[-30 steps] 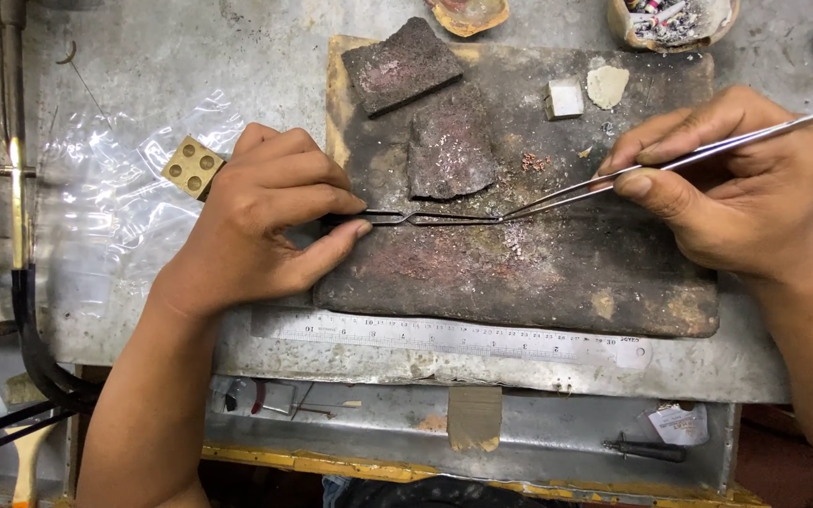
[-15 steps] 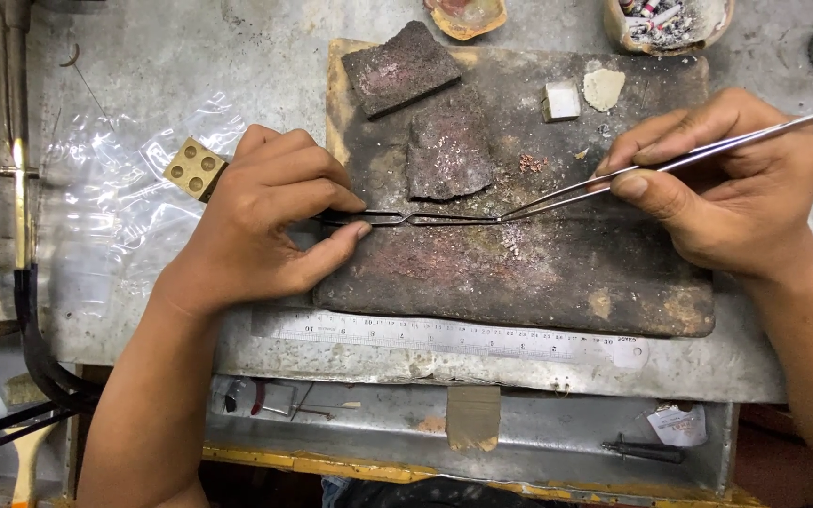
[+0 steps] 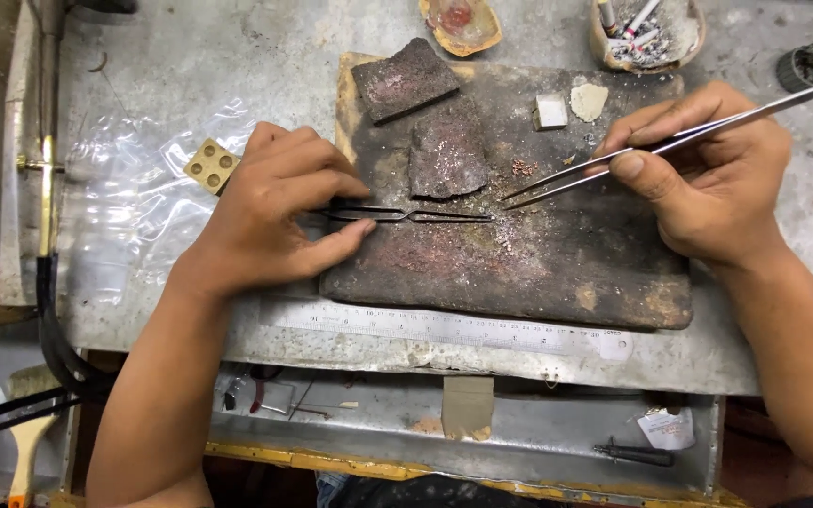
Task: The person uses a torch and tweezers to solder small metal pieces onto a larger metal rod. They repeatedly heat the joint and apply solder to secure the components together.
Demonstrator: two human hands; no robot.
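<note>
While the left hand (image 3: 270, 221) pins black cross-lock tweezers (image 3: 406, 215) on the charred soldering board (image 3: 519, 273), the right hand (image 3: 708, 174) pinches long steel tweezers (image 3: 651, 149). Their tips hover apart, nothing seated between them yet.

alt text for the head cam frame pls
A left hand holds dark cross-lock tweezers flat on a scorched, dark soldering board, while the right hand points long silver steel tweezers toward their tip.
</note>
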